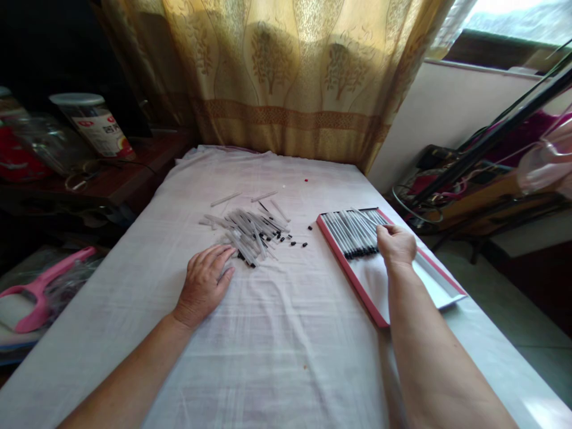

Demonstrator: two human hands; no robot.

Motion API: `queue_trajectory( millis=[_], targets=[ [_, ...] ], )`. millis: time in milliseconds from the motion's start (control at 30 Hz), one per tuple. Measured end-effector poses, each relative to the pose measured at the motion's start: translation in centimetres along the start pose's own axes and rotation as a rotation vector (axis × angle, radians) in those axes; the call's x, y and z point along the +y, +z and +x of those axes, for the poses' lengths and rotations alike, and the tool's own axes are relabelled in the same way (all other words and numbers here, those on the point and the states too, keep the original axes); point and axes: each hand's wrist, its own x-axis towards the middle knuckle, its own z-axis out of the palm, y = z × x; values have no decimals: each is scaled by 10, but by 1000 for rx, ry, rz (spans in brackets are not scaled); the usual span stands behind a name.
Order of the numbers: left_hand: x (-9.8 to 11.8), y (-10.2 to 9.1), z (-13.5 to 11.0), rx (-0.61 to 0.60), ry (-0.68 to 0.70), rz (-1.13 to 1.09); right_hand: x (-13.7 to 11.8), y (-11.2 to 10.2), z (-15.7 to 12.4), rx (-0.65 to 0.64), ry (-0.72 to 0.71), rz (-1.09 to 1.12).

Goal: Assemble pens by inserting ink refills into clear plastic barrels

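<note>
A loose pile of clear-barrelled pens (250,226) with several black bits like pen caps (292,243) around it lies on the white cloth. My left hand (205,283) rests flat at the pile's near left edge, fingers stretched out, fingertips at the nearest pens. Over the right side of a shallow pink-edged box (353,280), my right hand (397,243) is closed around the end of a slanting pen (365,217). Inside the box, a row of pens (346,229) lies side by side, black ends toward me. My right fist hides part of that row.
The cloth-covered table (268,357) meets a gold curtain (286,71) at the back. Left stands a brown cabinet with a lidded jar (100,125); a pink-handled object (49,286) lies below it. A dark metal frame (491,137) is at right. A small red bit (306,180) lies farther back.
</note>
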Motion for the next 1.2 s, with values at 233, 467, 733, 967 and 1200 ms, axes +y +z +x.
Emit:
queue_trajectory(
  millis=[233, 467, 733, 967, 1200],
  targets=[
    [-3, 2, -2, -15, -11, 18, -2, 13, -5, -59, -20, -118],
    [-6, 2, -1, 21, -41, -11, -10, 7, -14, -147, -87, -238],
    [-11, 10, -4, -28, -170, 22, -54, 1, -48, -84, -388, 28],
    [-18, 20, -7, -98, -244, -19, -99, 37, -111, -412, -633, 108],
    [-83, 21, 37, -85, -301, -38, -129, 66, -111, -527, -720, -54]
  ],
)
